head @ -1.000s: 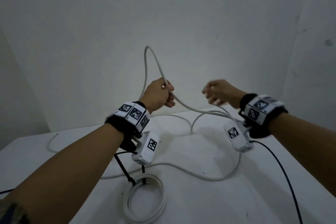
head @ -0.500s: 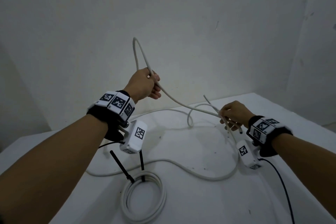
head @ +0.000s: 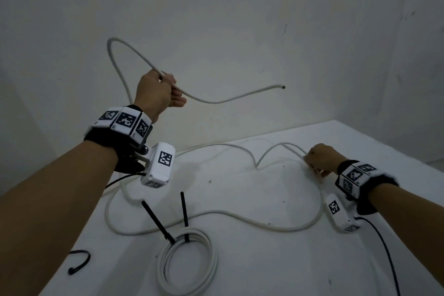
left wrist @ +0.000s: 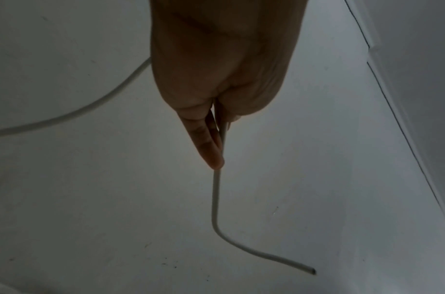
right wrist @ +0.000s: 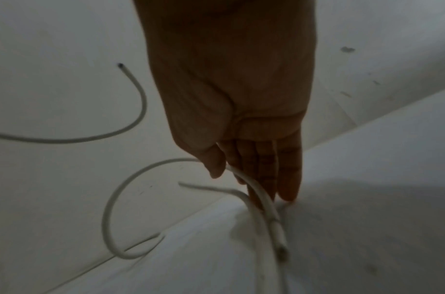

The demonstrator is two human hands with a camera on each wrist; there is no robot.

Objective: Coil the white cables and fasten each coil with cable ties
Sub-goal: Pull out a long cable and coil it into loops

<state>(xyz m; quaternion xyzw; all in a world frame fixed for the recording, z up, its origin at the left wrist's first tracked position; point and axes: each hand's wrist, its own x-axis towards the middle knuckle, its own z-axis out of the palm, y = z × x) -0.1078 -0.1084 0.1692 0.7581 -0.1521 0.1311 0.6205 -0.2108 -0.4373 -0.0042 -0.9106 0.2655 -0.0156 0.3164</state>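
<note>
The raised left hand [head: 157, 94] gripped the white cable [head: 216, 101]; the lowered right hand [head: 320, 160] pinched it at the table [head: 276, 259].

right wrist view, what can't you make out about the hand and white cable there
- Right hand on the thin white cable: that view is dark and blurred, so whether the fingers pinch it or only touch it is unclear.
- Head view: the back of the right hand hides its fingertips.
- Finished white cable coil: its near side is cut off by the head view's bottom edge.
</note>
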